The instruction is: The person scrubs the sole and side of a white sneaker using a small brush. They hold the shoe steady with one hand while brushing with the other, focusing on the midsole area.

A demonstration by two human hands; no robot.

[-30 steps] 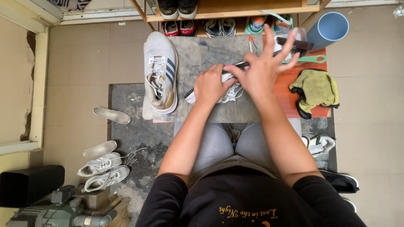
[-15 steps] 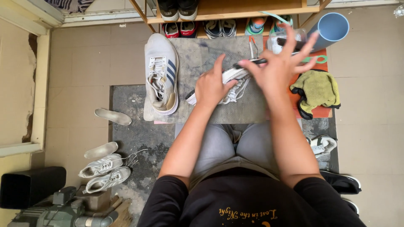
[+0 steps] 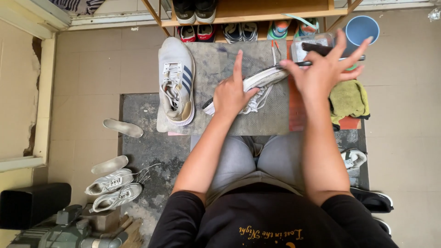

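A white sneaker lies on its side on a grey mat, sole edge facing up. My left hand presses down on its heel end, index finger pointing straight up. My right hand hovers past the toe end with fingers spread, pinching a thin dark stick-like tool between thumb and forefinger. The tool's tip is near the toe of the sole. A second white sneaker with blue stripes lies on the mat's left side.
A yellow-green cloth lies on an orange board at right, with a blue cup behind. A wooden shoe rack runs along the top. Two loose insoles, a white sneaker pair and a black box are on the floor at left.
My right hand has slid right and slightly up along the sneaker's sole, past the toe, with the tool. My left index finger has lifted off the shoe and straightened.
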